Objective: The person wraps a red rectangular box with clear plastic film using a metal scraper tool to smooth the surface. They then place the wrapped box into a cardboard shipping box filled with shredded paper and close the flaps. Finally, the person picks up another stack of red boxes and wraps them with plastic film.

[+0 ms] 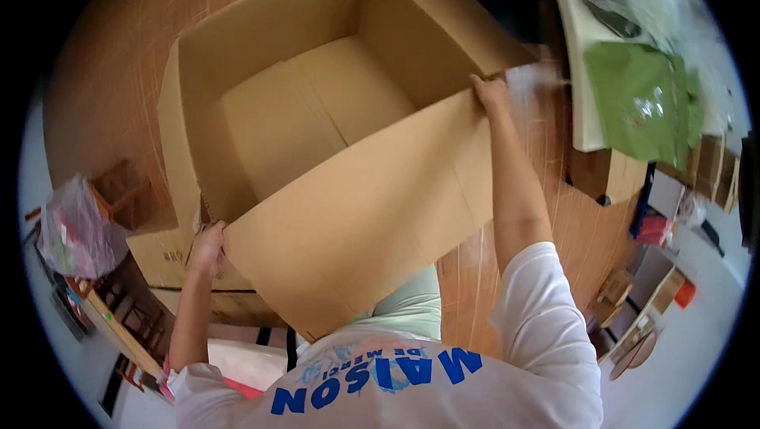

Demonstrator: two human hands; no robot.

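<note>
A large cardboard box [356,203], open at the top, is held out before me with its outer flaps folded outward. Its inside shows a bare bottom with a seam across the middle. My left hand [208,248] grips the near left corner, by the rim. At the near right corner, my right hand [493,93] holds the rim with the thumb along the edge. The near flap slopes down towards my body. Part of the left hand's fingers is hidden by the cardboard.
A pale table [579,96] at the right bears a green plastic bag [641,102] and clear plastic wrapping. A smaller carton [626,177] stands below it. More cardboard [163,257] lies at the left, near a filled clear plastic bag [77,233]. Shelves [641,310] stand at the lower right.
</note>
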